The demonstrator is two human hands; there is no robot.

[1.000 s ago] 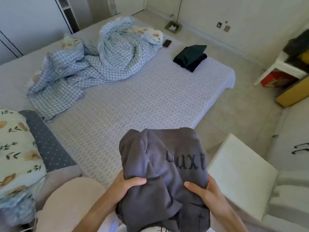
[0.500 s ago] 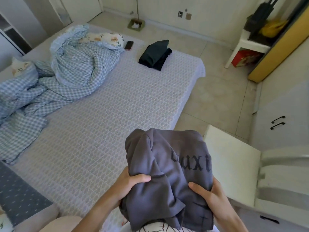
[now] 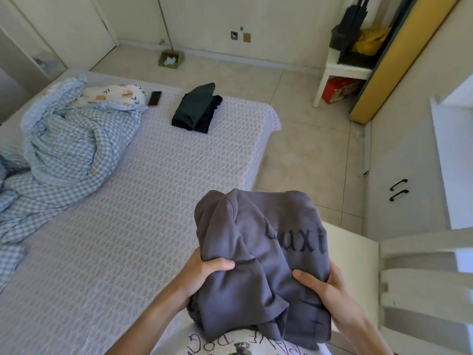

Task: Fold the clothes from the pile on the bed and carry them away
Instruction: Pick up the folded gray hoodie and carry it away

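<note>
A folded grey garment (image 3: 261,265) with dark lettering is held against the chest, above the near edge of the bed (image 3: 143,201); the left hand (image 3: 202,275) is closed on its left flank, thumb laid over the top fold, and the right hand (image 3: 330,290) is closed on its right flank, thumb pressed on top and fingers hidden underneath; each grip is thus filled with cloth, none of it slack between them. The bundle's long axis is seen to run away from the body, toward the floor beyond the bed's corner, with both hands set at its near end, so that the far end is left unsupported and drooping slightly. A second folded stack, the dark clothes (image 3: 197,108), is left lying well apart, near the far end of the bed, just beside a phone (image 3: 154,98); a checked quilt (image 3: 69,139) is heaped to the left. The folding of this piece is judged done, and carrying is what remains; since neither hand is nearer, the load would be borne evenly.
</note>
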